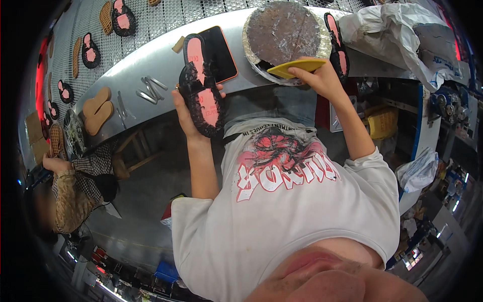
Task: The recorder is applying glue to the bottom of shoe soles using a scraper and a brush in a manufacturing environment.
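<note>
My left hand (185, 115) is closed around a black sandal (209, 103) with a pink insole, held toe-to-heel away from me at the table's near edge. Its fingertips show at the sandal's right side. In my right hand (324, 81) is a yellow flat scraper (297, 67), pinched between thumb and fingers. The scraper lies across the near rim of a round tub (246, 43) whose brown, crusted top is flecked with pale scraps. Just right of the tub lies another black and pink sandal (343, 58).
A black tablet-like slab (221, 55) with an orange edge lies behind the held sandal. Metal strips (151, 89) and tan soles (98, 113) are at left. Several sandals rest on the mesh conveyor (166, 20). White plastic sheeting (387, 30) covers the right end. A co-worker's hand (56, 164) is at far left.
</note>
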Available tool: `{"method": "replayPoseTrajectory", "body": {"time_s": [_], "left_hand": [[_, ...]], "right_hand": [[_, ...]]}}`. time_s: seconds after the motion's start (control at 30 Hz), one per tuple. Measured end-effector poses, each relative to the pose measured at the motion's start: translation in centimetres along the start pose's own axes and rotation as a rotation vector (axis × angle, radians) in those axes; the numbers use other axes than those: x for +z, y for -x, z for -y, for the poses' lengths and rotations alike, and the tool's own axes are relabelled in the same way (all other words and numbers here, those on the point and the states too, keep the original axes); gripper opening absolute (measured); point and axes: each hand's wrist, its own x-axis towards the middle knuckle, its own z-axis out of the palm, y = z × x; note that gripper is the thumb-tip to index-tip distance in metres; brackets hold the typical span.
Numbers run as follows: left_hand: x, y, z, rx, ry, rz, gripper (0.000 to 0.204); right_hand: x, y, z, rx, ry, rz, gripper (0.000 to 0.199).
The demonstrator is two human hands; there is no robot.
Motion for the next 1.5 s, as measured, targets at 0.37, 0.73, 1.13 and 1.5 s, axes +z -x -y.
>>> {"method": "replayPoseTrajectory", "body": {"time_s": [0.37, 0.73, 1.13, 1.5], "left_hand": [[4.9, -2.2, 1.1, -0.211, 0.141, 0.074, 0.06], [9.7, -1.6, 2.4, -0.314, 0.084, -0.035, 0.045], [10.7, -2.5, 2.8, -0.155, 0.049, -0.054, 0.05], [11.6, -1.2, 1.9, -0.214, -0.093, 0.106, 0.045]], "right_hand": [[0.2, -0.5, 5.0, 0.295, -0.956, 0.126, 0.03], [-0.4, -1.8, 8.1, -0.848, -0.044, 0.252, 0.025], [-1.4, -0.8, 6.8, -0.533, -0.112, 0.035, 0.014], [-3.8, -3.5, 5.7, -0.468, -0.164, -0.097, 0.02]]}}
